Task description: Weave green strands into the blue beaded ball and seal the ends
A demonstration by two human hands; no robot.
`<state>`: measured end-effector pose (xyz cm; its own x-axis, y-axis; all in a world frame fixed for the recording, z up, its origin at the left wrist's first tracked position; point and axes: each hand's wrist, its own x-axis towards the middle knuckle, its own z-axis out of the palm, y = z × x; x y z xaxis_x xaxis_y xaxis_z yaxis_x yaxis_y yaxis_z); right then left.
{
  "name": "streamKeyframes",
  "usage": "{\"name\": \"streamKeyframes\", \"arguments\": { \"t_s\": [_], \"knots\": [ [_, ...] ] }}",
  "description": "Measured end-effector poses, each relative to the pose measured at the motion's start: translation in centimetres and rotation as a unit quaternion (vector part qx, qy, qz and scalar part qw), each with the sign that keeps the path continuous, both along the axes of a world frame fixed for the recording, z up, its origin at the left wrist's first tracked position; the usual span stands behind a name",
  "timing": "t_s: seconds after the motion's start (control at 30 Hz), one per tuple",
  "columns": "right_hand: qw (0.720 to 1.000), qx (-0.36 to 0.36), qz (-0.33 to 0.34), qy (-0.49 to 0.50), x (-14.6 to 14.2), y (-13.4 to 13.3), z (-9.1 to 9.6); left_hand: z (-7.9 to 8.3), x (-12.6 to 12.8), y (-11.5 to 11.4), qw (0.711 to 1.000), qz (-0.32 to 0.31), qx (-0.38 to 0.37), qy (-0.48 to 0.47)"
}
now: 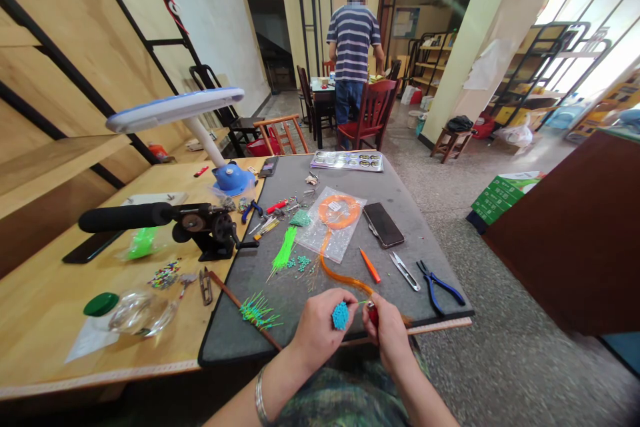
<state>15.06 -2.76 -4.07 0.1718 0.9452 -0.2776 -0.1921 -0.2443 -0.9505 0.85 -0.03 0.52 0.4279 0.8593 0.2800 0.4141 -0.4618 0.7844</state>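
My left hand (320, 323) is closed around a bundle of thin blue sticks (341, 315), their round ends facing me. A thin green strand (361, 302) spans the short gap between both hands. In my right hand (389, 328) is a small red object with a metal top (372, 313), which looks like a lighter. Orange strands (345, 276) run from a coil (340, 211) on a clear plastic bag (311, 233) down to my right hand. To the left, green strands with blue beads (260, 310) lie across a brown stick (227, 289).
Around my hands lie an orange pen-like tool (370, 265), thread snips (405, 271), blue-handled pliers (440, 287), a phone (383, 225) and green strands (285, 250). A black winding device (205, 227), a lamp (233, 177) and a jar (143, 313) stand left. A person (355, 47) stands behind.
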Motion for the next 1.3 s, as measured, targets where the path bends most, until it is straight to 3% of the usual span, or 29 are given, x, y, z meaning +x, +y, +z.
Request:
{"name": "streamKeyframes", "arguments": {
  "t_s": [0.5, 0.6, 0.67, 0.73, 0.83, 0.93, 1.07, 1.17, 1.3],
  "knots": [
    [1.000, 0.003, 0.009, -0.007, 0.0, 0.1, 0.0, -0.1, 0.0, 0.2, 1.000, -0.004, -0.008, 0.001],
    [0.999, 0.002, 0.009, -0.049, 0.6, 0.2, -0.2, 0.0, 0.0, 0.3, 1.000, 0.004, -0.021, -0.012],
    [0.991, 0.013, -0.005, -0.136, 1.7, 0.3, -0.3, 0.2, -0.1, 0.3, 0.999, 0.007, -0.035, -0.022],
    [0.960, 0.034, -0.021, -0.278, 3.5, 0.5, -0.4, 0.3, -0.3, 0.3, 0.998, 0.012, -0.054, -0.031],
    [0.879, 0.057, -0.025, -0.472, 6.6, 0.8, -1.1, 0.6, -0.6, 0.3, 0.995, 0.022, -0.086, -0.041],
    [0.796, 0.070, -0.034, -0.600, 8.9, 1.1, -2.6, 0.8, -0.9, 0.4, 0.992, 0.025, -0.111, -0.048],
    [0.691, 0.100, -0.047, -0.715, 9.9, 1.2, -4.5, 1.3, -1.3, 0.4, 0.989, 0.031, -0.138, -0.052],
    [0.650, 0.126, -0.049, -0.747, 9.9, 1.2, -5.5, 1.6, -1.5, 0.4, 0.986, 0.030, -0.154, -0.061],
    [0.648, 0.144, -0.055, -0.746, 10.3, 1.3, -5.7, 1.7, -1.8, 0.3, 0.981, 0.023, -0.179, -0.070]
  ]
}}
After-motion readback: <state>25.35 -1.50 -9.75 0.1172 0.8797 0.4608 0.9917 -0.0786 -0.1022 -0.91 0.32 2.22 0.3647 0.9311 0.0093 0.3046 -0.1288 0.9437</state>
